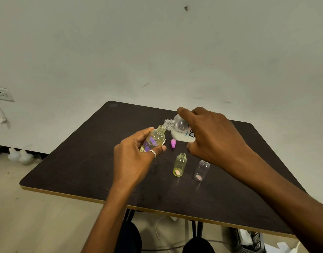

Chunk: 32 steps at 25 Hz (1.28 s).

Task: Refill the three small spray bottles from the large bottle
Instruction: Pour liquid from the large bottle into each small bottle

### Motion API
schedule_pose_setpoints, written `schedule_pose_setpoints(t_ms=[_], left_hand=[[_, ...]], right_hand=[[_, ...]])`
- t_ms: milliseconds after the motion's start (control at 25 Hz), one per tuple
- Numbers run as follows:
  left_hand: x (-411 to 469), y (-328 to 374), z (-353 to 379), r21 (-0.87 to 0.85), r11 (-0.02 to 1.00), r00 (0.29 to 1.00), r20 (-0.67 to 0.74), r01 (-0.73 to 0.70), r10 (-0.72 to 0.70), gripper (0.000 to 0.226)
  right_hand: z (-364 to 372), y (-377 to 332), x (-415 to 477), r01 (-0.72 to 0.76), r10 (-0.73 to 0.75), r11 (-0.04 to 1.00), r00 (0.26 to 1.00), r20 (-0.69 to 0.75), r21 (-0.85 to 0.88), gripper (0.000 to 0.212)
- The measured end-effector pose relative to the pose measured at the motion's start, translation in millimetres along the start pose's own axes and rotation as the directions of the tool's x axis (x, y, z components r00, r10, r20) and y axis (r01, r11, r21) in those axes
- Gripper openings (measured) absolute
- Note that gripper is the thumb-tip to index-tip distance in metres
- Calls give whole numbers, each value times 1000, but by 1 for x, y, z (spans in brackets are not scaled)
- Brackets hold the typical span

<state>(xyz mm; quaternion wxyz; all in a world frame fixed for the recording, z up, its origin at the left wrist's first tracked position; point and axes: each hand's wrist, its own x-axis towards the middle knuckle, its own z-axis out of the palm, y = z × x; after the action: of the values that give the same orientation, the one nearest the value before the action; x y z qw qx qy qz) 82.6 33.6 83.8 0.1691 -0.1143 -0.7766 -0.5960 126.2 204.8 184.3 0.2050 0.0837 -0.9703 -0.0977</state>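
Note:
My right hand (212, 136) grips the large clear bottle (180, 129), tipped on its side with its open neck against the mouth of a small yellowish bottle (154, 140). That small bottle is tilted and held in my left hand (135, 157), above the dark table (84, 161). Two more small bottles stand upright and uncapped on the table: a yellow one (180, 164) and a clear one (202, 170). A pink spray cap (173, 143) lies on the table between my hands. White liquid sits low in the large bottle.
The table's near edge (157, 211) runs across below my forearms. White bottles (20, 156) stand on the floor at the left by the wall. A wall socket (0, 94) is at far left. A dark crate (250, 241) sits under the table at right.

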Motion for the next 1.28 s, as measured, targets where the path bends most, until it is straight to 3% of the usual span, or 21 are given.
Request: schedule_pose_setpoints(t_ms=[1280], left_hand=[[0, -1, 0, 3, 1000, 1000, 10, -20, 20, 61]], right_hand=[[1, 0, 1, 6, -6, 1000, 1000, -7, -3, 71]])
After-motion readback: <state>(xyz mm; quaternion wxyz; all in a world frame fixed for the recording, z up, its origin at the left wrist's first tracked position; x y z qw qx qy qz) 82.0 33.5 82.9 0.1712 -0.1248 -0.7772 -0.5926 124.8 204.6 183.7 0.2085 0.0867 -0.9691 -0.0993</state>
